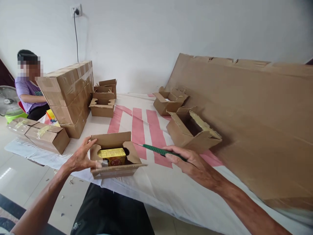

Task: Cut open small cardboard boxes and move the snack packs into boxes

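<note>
In the lower middle of the frame, the left hand (80, 158) grasps the left wall of a small open carton (114, 155), with its fingers (86, 143) curled over the rim. The carton stands near the front edge of the table (156, 186), and a yellow packet (112, 156) lies inside it. To its right, the right hand (193, 164) pinches a green-handled cutter (160, 150) whose thin tip points toward the carton flap. I think it is best to hold the carton firmly and keep the left thumb away from the blade line. The blade tip is very thin and hard to see. The printing on the packet is not readable, and the packet's lower part is hidden by the carton wall.
</note>
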The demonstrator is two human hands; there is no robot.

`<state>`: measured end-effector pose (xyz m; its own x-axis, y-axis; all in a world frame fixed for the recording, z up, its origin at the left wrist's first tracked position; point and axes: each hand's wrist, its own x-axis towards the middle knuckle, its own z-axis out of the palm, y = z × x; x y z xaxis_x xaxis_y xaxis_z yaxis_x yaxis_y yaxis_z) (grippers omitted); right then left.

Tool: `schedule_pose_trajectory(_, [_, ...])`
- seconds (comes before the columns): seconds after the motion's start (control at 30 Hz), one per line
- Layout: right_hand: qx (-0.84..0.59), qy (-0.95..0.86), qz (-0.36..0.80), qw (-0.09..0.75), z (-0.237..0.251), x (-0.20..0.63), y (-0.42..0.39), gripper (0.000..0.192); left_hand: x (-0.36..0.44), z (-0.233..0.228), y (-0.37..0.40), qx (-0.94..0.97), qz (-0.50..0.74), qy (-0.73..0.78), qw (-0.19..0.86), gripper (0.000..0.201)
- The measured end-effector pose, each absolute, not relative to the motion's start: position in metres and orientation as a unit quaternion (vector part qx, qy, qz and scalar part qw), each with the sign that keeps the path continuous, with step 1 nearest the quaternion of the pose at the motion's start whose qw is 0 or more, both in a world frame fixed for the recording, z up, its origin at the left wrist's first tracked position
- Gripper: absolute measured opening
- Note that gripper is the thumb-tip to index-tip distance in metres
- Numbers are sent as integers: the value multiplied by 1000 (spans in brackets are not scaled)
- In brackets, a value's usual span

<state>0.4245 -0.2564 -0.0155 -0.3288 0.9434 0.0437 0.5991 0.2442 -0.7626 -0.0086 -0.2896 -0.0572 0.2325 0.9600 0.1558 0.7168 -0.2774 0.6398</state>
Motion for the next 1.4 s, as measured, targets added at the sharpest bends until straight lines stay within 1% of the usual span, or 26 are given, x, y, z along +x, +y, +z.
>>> schedule_pose_trajectory(0.03, [-521,-740,335,261,-17,426,-258,50,-9,-59,-292,751,255,558,244,128])
schedule_pose_trajectory(0.1, [-515,-741,345,258,-16,424,-262,51,-7,-62,-295,749,231,558,272,147])
schedule_pose_trajectory(0.13, [-504,-749,350,249,-15,422,-264,50,-5,-63,-296,747,223,558,283,152])
schedule_pose_trajectory(0.2, [-474,-777,359,206,-9,415,-265,45,-2,-64,-297,741,214,560,302,156])
schedule_pose_trajectory(0.27, [-450,-802,358,160,-4,410,-263,40,0,-64,-298,732,219,563,315,154])
schedule_pose_trajectory(0.3, [-451,-806,353,151,-2,411,-261,40,0,-65,-299,728,225,564,319,151])
schedule_pose_trajectory(0.33, [-460,-803,346,156,-3,414,-259,40,0,-66,-300,724,231,566,320,147])
schedule_pose_trajectory(0.4, [-495,-780,328,196,-12,425,-257,44,0,-68,-301,718,243,570,317,140])
schedule_pose_trajectory(0.5, [-547,-733,307,263,-50,450,-262,48,0,-71,-302,714,251,574,312,133])
schedule_pose_trajectory(0.63, [-619,-663,277,318,-126,480,-280,47,5,-73,-302,724,272,564,289,128])
schedule_pose_trajectory(0.73, [-655,-646,235,312,-170,495,-290,44,13,-71,-303,720,281,579,258,118])
schedule_pose_trajectory(0.83, [-649,-682,192,277,-183,498,-287,42,24,-67,-305,702,288,609,232,110])
schedule_pose_trajectory(0.93, [-621,-712,172,279,-155,480,-276,45,31,-64,-305,696,287,617,229,115])
schedule_pose_trajectory(1.0, [-588,-723,156,328,-116,453,-269,46,32,-64,-303,698,277,615,239,118])
schedule_pose_trajectory(1.1, [-458,-787,139,389,-45,400,-265,30,28,-66,-300,704,276,606,248,117])
schedule_pose_trajectory(1.13, [-398,-821,148,382,-24,383,-266,26,27,-67,-298,705,280,603,248,115])
schedule_pose_trajectory(1.2, [-271,-887,188,322,7,350,-269,21,25,-71,-296,706,290,598,245,112])
schedule_pose_trajectory(1.23, [-228,-910,186,292,14,337,-270,25,24,-73,-296,705,296,596,243,110])
schedule_pose_trajectory(1.3, [-181,-941,152,241,14,314,-274,39,23,-77,-296,704,302,594,245,107])
schedule_pose_trajectory(1.33, [-171,-951,129,224,8,305,-275,37,23,-79,-297,703,305,593,248,107])
schedule_pose_trajectory(1.4, [-159,-957,106,216,-8,293,-277,12,22,-83,-297,702,313,588,253,105])
